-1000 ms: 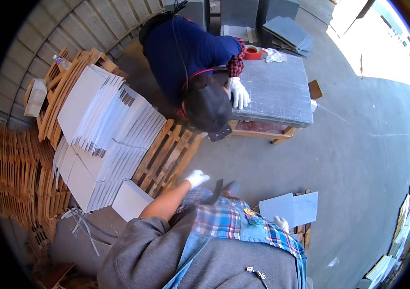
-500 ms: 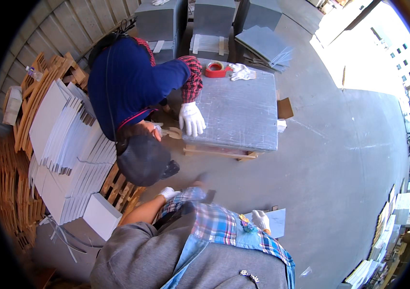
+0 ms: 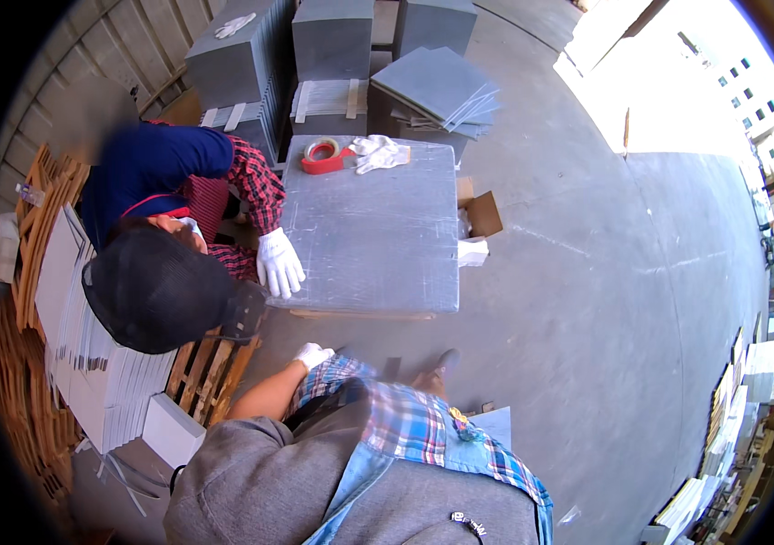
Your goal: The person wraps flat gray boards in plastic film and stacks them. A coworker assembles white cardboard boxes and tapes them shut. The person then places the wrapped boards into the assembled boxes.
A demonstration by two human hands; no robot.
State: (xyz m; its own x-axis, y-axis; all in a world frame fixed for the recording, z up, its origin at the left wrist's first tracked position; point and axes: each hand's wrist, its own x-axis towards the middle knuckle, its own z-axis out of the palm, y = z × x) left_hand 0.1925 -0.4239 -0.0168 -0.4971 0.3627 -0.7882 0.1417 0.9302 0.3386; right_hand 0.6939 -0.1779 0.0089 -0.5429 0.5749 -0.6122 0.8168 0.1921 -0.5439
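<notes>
My left hand (image 3: 313, 355), in a white glove, is near my plaid-covered knee, short of the wrapped grey stack (image 3: 369, 227). Its back shows and its fingers are hidden, so I cannot make out anything in it. My right hand is out of sight behind my body. Beyond my right side a corner of a pale grey-blue panel (image 3: 498, 423) sticks out. Across from me a co-worker in a dark cap bends at the stack's left edge, a white-gloved hand (image 3: 279, 263) flat on its top. A red tape dispenser (image 3: 323, 156) and white gloves (image 3: 378, 153) lie on the stack.
Tall grey panel stacks (image 3: 332, 41) stand at the back, with loose fanned sheets (image 3: 441, 86) beside them. White panels (image 3: 87, 345) and wooden pallets (image 3: 210, 372) crowd the left. An open cardboard box (image 3: 484, 214) sits right of the wrapped stack. Boards (image 3: 691, 504) line the far right.
My right hand, earlier seen at the pale panel, has gone out of view. The view has shifted, and the co-worker's head and the wrapped stack now appear farther left. My shoe now shows.
</notes>
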